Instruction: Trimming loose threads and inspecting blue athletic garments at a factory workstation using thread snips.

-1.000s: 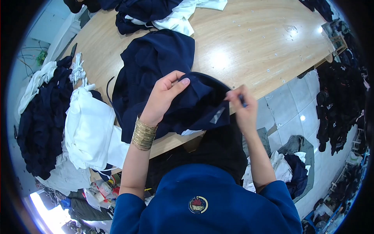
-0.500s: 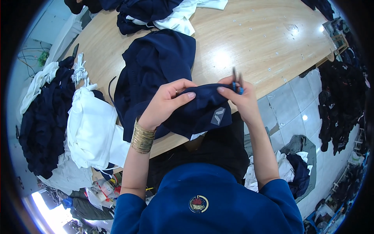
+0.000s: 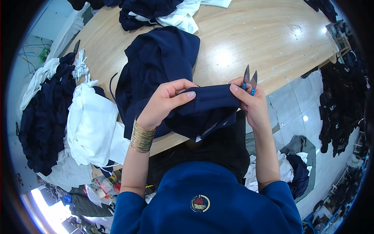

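A navy blue garment (image 3: 159, 58) lies partly on the table, its near end raised and stretched between my hands. My left hand (image 3: 167, 99) pinches one end of the raised edge, thumb on top, with a stack of gold bangles (image 3: 142, 136) at the wrist. At the other end, my right hand (image 3: 251, 103) grips the fabric between thumb and fingers. Small blue-handled thread snips (image 3: 246, 74) are tucked in that same hand, blades spread and pointing away from me. A pale patch on the garment shows only as a sliver on its hanging fold.
Folded white garments (image 3: 91, 124) lie left of the navy one, beside a dark pile of clothes (image 3: 41, 121). More navy and white clothing (image 3: 156, 13) sits at the table's far side. Small scraps dot the wooden tabletop (image 3: 233, 35). Bundled clothes (image 3: 296, 171) rest on the tiled floor at right.
My right hand has moved to the right, drawing the fabric edge out longer. The snips have tilted upright with their blades more visible. The pale patch has turned mostly out of sight.
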Motion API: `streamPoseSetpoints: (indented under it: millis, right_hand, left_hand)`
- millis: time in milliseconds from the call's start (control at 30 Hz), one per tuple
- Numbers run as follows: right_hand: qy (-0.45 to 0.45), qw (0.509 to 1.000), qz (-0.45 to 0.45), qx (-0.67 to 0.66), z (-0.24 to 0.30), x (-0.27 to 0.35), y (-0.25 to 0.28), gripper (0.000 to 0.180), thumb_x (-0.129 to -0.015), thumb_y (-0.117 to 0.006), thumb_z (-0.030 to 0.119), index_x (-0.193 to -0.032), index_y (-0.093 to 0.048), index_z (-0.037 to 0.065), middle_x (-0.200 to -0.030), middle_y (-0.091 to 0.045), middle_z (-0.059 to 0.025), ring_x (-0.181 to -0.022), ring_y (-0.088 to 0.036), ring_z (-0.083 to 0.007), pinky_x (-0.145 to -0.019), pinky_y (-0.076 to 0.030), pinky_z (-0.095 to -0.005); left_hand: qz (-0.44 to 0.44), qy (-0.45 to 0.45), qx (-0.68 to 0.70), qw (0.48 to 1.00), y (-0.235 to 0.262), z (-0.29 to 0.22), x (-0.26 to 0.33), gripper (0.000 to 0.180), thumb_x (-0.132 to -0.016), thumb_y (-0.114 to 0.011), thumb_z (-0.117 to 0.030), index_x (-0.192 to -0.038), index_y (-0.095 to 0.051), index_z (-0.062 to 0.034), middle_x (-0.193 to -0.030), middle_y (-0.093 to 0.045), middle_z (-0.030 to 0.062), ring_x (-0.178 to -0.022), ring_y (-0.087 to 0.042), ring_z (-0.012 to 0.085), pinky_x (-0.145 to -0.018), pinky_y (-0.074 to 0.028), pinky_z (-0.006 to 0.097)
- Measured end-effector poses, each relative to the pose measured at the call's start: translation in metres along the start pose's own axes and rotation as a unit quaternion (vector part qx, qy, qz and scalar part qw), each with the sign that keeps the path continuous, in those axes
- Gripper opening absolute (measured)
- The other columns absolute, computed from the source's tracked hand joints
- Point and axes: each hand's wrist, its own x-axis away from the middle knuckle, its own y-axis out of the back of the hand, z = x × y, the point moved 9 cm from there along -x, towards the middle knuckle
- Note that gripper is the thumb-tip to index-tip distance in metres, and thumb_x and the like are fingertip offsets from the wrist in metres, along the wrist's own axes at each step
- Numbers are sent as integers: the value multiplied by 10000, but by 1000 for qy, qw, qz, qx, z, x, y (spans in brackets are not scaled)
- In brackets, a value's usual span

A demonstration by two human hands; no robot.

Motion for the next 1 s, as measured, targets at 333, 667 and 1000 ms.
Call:
streamPoseSetpoints:
  millis: [333,667,1000]
  right_hand:
    - [184,966,26,182,27,9,-6,100,-736,-673,28,-832,-661,55,-737,-562,7,-651,-538,-81,-538,-391,-193]
    - [320,872,106,355,26,40,-46,248,-639,-619,-100,-787,-672,91,-793,-534,-40,-697,-572,-149,-549,-431,-240]
    - [259,883,-262,290,64,13,117,159,-762,-589,-40,-890,-656,27,-858,-596,-21,-740,-537,-99,-678,-411,-203]
  left_hand:
    - [-186,-254,-322,893,20,-38,16,124,-716,-589,73,-803,-604,-15,-901,-650,71,-807,-602,126,-729,-462,214]
    - [-311,-307,-164,884,36,-16,39,266,-669,-414,192,-807,-431,-35,-943,-631,131,-809,-581,148,-763,-451,233]
    - [-283,-113,-385,871,86,-6,67,247,-758,-663,-72,-994,-587,-76,-1079,-606,42,-877,-587,172,-785,-470,296]
